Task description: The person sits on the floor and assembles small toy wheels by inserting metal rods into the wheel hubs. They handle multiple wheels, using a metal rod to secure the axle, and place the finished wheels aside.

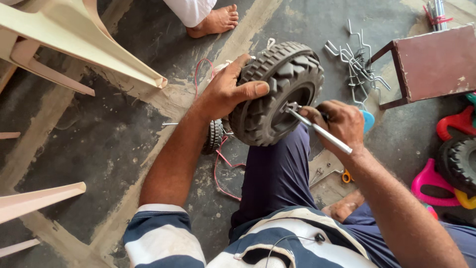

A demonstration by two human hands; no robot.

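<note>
A black plastic toy wheel [272, 94] with a chunky tread rests tilted on my knee. My left hand [228, 89] grips its tread from the left, thumb across the top. My right hand [337, 121] holds a shiny metal rod [320, 131], whose end sits in the wheel's hub. A second small black wheel [214, 136] lies on the floor just under my left wrist, with thin red wires [223, 164] trailing beside it.
A pile of bent metal rods [357, 64] lies beside a dark red stool [434, 62]. Coloured plastic parts and another tyre [461, 164] sit at right. Beige plastic chairs [74, 39] stand at left. Another person's bare foot [215, 22] is at top.
</note>
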